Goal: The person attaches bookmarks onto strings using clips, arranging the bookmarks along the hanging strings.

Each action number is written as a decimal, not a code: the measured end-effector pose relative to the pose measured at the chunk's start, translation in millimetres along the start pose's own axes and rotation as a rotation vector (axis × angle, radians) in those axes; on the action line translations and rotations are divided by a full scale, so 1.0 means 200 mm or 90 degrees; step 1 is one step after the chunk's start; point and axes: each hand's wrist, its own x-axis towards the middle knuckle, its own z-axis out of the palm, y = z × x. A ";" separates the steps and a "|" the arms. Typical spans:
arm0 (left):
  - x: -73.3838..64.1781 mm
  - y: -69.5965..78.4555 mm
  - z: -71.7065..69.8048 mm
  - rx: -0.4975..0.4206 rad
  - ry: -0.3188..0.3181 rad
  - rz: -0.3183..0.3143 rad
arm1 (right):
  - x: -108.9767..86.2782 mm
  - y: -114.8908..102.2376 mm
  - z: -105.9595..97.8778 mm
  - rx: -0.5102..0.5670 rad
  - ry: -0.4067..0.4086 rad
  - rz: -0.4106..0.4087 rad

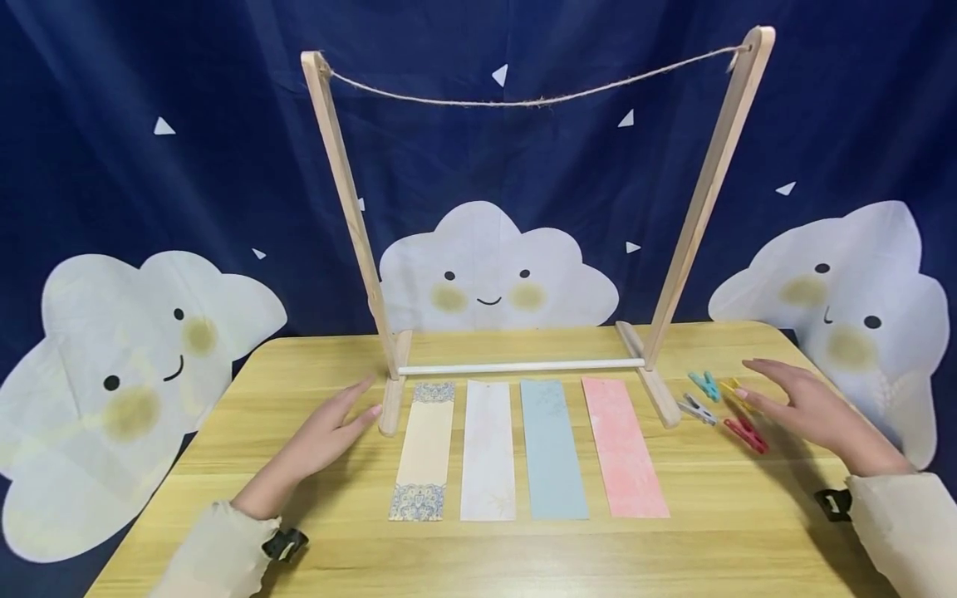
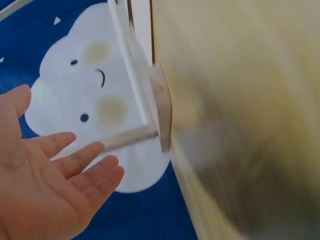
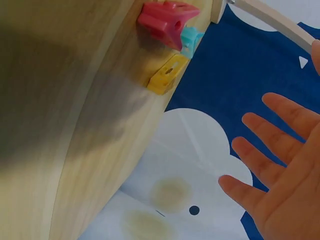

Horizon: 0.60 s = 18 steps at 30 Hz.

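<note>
My left hand (image 1: 326, 436) hovers with straight, spread fingers beside the left foot of a wooden stand (image 1: 701, 199), holding nothing. Over on the right, my right hand (image 1: 811, 407) is held out the same way, above several small clothespins. A teal clothespin (image 1: 704, 385), a grey clothespin (image 1: 697, 408), a red clothespin (image 1: 745, 434) and a partly covered yellow clothespin (image 3: 167, 75) lie near it. Between the hands lie paper strips in a row: a cream strip with blue patterned ends (image 1: 424, 444), a white strip (image 1: 488, 453), a light blue strip (image 1: 554, 453) and a pink strip (image 1: 625, 448).
A twine string (image 1: 516, 104) sags between the tops of the stand's two posts. A white rod (image 1: 516, 366) joins the posts low down, behind the strips. The wooden table (image 1: 478, 565) has rounded far corners. Behind it hangs a dark blue cloth (image 1: 478, 158) printed with clouds.
</note>
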 end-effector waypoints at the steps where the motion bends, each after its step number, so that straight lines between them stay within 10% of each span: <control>1: 0.00 0.01 0.01 -0.013 -0.003 -0.001 | 0.00 0.00 0.00 0.009 -0.005 0.004; 18: -0.01 0.05 0.15 -0.193 -0.057 -0.046 | -0.04 -0.03 0.03 0.023 -0.079 -0.009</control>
